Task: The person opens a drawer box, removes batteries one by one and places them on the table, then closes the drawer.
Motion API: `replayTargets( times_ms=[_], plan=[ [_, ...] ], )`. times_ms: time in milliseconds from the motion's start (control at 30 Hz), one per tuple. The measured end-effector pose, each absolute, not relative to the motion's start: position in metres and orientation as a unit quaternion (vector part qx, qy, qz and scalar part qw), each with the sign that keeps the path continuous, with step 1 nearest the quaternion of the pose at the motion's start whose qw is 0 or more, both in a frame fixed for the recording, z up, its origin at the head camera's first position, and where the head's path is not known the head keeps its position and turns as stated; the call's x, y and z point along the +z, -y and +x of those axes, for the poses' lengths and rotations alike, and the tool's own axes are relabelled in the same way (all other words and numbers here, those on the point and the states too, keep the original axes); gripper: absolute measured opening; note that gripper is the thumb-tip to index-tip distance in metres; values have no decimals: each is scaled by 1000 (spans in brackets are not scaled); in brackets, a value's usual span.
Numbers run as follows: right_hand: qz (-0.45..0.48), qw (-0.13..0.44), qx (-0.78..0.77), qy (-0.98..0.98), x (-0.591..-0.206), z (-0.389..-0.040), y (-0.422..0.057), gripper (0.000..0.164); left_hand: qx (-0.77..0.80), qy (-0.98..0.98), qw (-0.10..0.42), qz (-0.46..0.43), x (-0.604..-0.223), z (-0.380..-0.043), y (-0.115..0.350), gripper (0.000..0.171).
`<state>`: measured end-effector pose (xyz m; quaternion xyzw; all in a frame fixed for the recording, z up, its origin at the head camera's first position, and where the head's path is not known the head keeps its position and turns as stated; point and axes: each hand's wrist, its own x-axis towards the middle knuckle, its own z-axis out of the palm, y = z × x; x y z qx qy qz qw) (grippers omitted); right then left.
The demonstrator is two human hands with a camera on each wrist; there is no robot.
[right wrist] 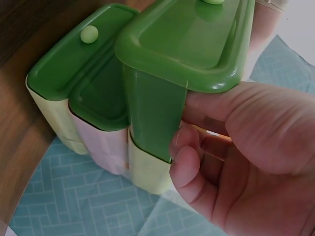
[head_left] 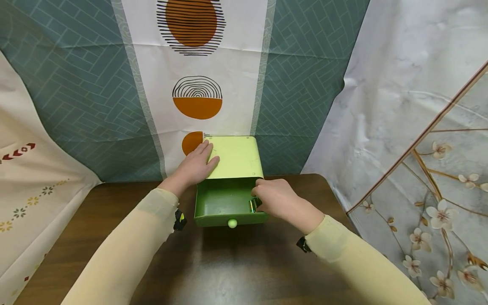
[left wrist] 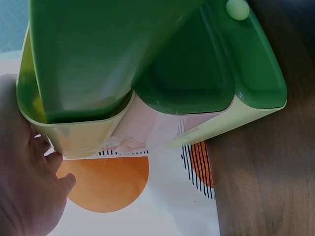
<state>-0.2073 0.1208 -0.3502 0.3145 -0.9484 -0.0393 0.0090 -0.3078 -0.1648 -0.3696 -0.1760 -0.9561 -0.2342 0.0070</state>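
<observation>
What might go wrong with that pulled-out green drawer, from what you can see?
The small shiny green-and-gold object, which the right hand seems to pinch, could slip and drop into the glossy green drawer. Pressing down on that open drawer might tip the pale yellow-topped cabinet, though the left hand rests on top. If the drawer slid shut now, it could catch the right hand.
</observation>
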Motion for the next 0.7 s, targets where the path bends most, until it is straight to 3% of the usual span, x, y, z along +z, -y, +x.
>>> replayTargets(
  times_ms=[700],
  plan=[
    [309,0,-42,950,-356,-212,-118,22,-237,956,3,-173,-369,-308,165,78]
  ],
)
